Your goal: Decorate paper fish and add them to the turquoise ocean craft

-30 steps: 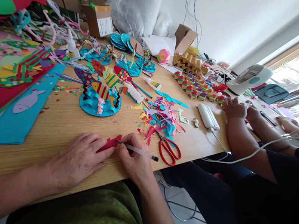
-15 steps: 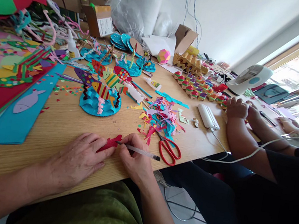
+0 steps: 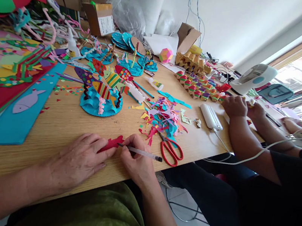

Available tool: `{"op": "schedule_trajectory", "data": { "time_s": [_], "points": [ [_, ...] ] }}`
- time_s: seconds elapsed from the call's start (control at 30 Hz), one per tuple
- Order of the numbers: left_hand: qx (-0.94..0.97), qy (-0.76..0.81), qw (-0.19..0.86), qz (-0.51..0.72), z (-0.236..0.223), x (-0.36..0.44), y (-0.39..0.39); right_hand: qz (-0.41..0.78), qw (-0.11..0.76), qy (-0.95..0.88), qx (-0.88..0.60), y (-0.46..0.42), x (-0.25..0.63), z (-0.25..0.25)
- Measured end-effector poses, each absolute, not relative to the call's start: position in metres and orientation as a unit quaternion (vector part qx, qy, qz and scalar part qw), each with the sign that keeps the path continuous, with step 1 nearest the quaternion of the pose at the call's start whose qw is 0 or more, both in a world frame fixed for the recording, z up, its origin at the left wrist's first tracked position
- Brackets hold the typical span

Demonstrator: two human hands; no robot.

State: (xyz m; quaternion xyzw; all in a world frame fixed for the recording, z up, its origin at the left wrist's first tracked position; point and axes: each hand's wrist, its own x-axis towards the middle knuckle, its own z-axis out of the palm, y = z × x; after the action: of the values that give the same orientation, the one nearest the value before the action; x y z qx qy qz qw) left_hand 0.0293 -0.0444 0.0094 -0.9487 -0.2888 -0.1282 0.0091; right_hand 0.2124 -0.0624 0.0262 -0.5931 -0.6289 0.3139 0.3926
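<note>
Near the front edge of the wooden table (image 3: 59, 129), my left hand (image 3: 82, 159) presses a small red paper fish cutout (image 3: 112, 143) flat, its fingers closed over the left part. My right hand (image 3: 136, 162) pinches a clear-barrelled pen (image 3: 144, 153) whose dark tip touches the cutout's right end. Part of the cutout is hidden under my left fingers. Red-handled scissors (image 3: 172, 150) lie to the right of my right hand. Beyond my hands stands a blue round craft base (image 3: 100, 108) with patterned paper fish (image 3: 103, 91) mounted on it.
Paper scraps (image 3: 164, 119) are heaped behind the scissors. Coloured sheets (image 3: 32, 117) lie at left, a glue bottle (image 3: 155, 83) further back. At right are a white power strip (image 3: 211, 117) with a cable, painted egg cartons (image 3: 201, 87) and a co-worker's hands (image 3: 235, 105).
My hands stay almost in place, the pen tip still on the red cutout. The co-worker's hands have shifted slightly to the left and up.
</note>
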Motion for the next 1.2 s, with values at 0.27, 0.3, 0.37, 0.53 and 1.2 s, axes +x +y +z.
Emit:
{"op": "schedule_trajectory", "data": {
  "time_s": [0.27, 0.3, 0.37, 0.53, 1.2],
  "points": [
    [-0.947, -0.3, 0.01, -0.115, 0.0152, 0.0309, -0.047, 0.322, 0.424, -0.609, -0.589, -0.0631, 0.2133, 0.0234],
    [-0.947, -0.298, 0.012, -0.116, 0.0151, 0.031, -0.0468, 0.316, 0.42, -0.612, -0.591, -0.063, 0.213, 0.0231],
    [-0.948, -0.295, 0.017, -0.117, 0.0146, 0.0311, -0.0463, 0.308, 0.415, -0.618, -0.592, -0.0627, 0.2125, 0.0228],
    [-0.949, -0.293, 0.018, -0.113, 0.0148, 0.031, -0.046, 0.307, 0.409, -0.627, -0.588, -0.0619, 0.2118, 0.024],
    [-0.95, -0.286, 0.025, -0.118, 0.0099, 0.0296, -0.0448, 0.293, 0.402, -0.635, -0.591, -0.0612, 0.2119, 0.0211]
  ]
}}
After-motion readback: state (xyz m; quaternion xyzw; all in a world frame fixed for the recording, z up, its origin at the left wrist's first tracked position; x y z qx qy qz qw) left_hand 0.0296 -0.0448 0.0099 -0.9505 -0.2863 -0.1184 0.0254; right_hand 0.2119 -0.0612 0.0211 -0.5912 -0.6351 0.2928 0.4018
